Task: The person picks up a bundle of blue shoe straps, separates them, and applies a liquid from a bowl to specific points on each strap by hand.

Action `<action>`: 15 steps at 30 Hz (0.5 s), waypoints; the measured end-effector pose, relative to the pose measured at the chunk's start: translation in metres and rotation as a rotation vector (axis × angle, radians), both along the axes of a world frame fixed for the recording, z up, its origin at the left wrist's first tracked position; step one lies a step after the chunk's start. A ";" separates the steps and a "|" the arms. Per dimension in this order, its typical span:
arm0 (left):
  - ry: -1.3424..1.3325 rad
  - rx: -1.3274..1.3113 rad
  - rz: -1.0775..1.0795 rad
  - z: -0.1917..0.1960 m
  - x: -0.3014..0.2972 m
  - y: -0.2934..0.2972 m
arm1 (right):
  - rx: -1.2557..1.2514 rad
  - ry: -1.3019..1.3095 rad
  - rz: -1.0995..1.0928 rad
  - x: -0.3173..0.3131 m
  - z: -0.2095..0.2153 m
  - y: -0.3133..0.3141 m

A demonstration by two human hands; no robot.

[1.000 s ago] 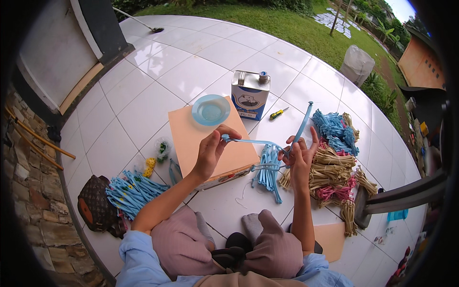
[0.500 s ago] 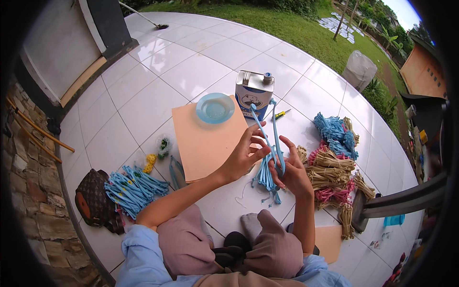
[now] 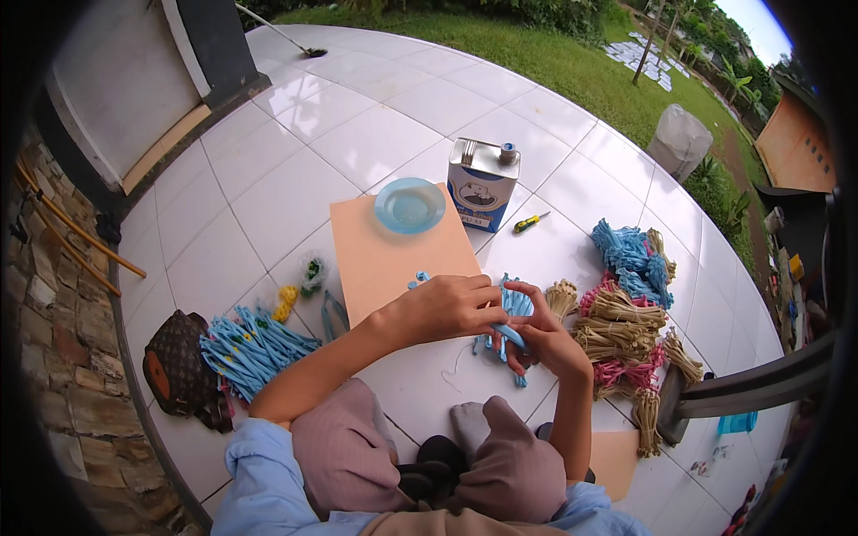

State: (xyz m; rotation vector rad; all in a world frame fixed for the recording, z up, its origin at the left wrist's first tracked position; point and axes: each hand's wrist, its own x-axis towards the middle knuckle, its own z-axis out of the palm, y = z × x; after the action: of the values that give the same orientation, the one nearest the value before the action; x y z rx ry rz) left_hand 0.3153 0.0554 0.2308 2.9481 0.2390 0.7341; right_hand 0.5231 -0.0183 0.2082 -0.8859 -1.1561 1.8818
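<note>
In front of my knees a soft blue strap (image 3: 509, 335) lies sideways between my two hands, folded double. My left hand (image 3: 451, 308) is closed round its middle, and the small knobbed ends stick out beyond the knuckles over the peach board (image 3: 366, 250). The fingers of my right hand (image 3: 547, 338) pinch the strap near its folded end; part of it is hidden by both hands. Just beneath them on the tiles is a bunch of similar blue straps (image 3: 517, 299), partly covered. A loose white thread (image 3: 454, 371) lies close by.
A translucent blue dish (image 3: 409, 207) sits on the board, beside a metal can (image 3: 484, 183) and a yellow-black screwdriver (image 3: 531, 222). Bundled beige, pink and blue straps (image 3: 617, 330) are heaped right. More blue straps (image 3: 255, 353) and a brown bag (image 3: 179, 371) lie left.
The strap, upright before with its ends pointing away, now lies sideways with the ends to the left. My left hand has turned over and closed round it, near the right hand.
</note>
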 end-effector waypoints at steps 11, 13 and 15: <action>-0.129 -0.153 0.497 0.011 0.035 0.002 | 0.846 -1.271 -0.819 -0.020 0.023 0.014; -0.198 -0.222 0.544 0.013 0.039 0.000 | 0.863 -1.208 -0.860 -0.025 0.024 0.025; -0.220 -0.303 0.567 0.013 0.034 0.006 | 0.627 -0.825 -0.813 -0.029 0.020 0.036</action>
State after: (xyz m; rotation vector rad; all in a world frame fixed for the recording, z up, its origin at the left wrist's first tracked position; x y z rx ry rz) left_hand 0.3496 0.0611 0.2442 2.4892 1.0842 0.9671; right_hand 0.4938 0.0173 0.2287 -1.4927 -1.4092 0.4264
